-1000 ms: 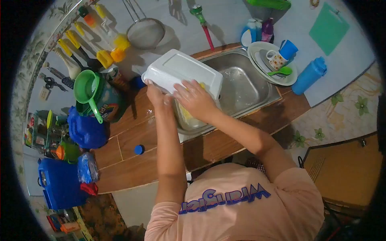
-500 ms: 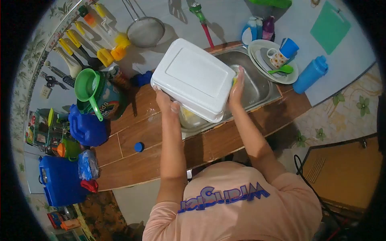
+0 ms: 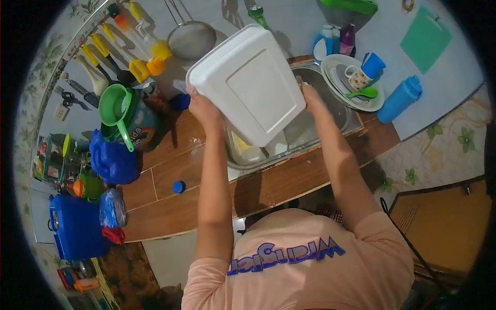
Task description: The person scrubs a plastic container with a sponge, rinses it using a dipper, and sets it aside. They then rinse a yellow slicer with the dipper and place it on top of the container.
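A white rectangular plastic container (image 3: 256, 85) is held up, tilted, over the sink, its flat panel turned towards me. My left hand (image 3: 205, 110) is closed on its left edge. On the opposite side, my right hand (image 3: 310, 98) grips the right edge, its fingertips mostly hidden behind the container. A small yellowish bit shows by the right fingers, too little to make out now. Below lies the metal sink (image 3: 338, 120), with something pale and yellow inside it, partly covered by the container.
Plates (image 3: 380, 103) with a mug and a green spoon stand right of the sink, beside a blue bottle (image 3: 400, 101). A blue cap (image 3: 179, 187) lies on the wooden counter (image 3: 170, 212). Left are a green dipper (image 3: 114, 105) and blue jugs (image 3: 77, 227). A strainer (image 3: 192, 41) hangs behind.
The container has been tipped and turned, its far edge raised and its panel now facing me more. Both hands have shifted with it, and the yellow-green sponge by the right hand is mostly hidden.
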Demonstrator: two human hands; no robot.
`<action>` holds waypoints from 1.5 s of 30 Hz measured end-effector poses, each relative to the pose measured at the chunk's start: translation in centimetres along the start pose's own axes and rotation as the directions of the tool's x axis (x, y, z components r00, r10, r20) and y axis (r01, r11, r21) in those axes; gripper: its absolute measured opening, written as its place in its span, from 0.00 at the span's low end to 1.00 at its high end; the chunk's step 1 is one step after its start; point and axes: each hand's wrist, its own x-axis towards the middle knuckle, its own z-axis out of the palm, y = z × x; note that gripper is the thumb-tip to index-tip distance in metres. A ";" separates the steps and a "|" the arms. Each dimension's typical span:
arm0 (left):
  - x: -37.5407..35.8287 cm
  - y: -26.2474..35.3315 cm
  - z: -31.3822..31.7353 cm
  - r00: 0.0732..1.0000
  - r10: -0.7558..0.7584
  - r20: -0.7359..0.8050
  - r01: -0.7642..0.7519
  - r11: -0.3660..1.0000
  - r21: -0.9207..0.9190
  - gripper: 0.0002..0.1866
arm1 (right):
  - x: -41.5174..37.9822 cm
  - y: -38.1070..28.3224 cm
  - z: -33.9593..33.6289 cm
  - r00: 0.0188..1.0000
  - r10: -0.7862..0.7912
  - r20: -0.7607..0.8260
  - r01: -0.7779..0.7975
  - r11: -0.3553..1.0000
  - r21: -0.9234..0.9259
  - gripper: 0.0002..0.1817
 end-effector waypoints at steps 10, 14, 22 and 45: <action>-4.6 -4.3 0.9 0.647 0.385 0.658 -0.746 0.499 0.442 0.19 | 1.2 4.0 -2.8 0.994 -0.002 -0.111 -0.027 0.964 -0.265 0.28; -6.3 -8.7 0.7 0.295 0.257 0.920 -0.947 0.205 0.247 0.18 | 2.3 6.1 -4.1 0.923 -0.110 -0.368 -0.079 0.883 -0.463 0.33; -7.6 -15.9 -2.3 0.074 -0.395 0.916 -0.974 0.169 0.151 0.18 | 0.0 4.9 -5.1 0.972 -0.228 -0.047 0.102 0.597 -0.795 0.36; 13.2 7.7 -21.5 0.934 0.242 -0.264 0.257 0.060 0.965 0.24 | -5.5 -0.1 5.4 0.960 0.008 0.279 0.067 0.964 -0.256 0.36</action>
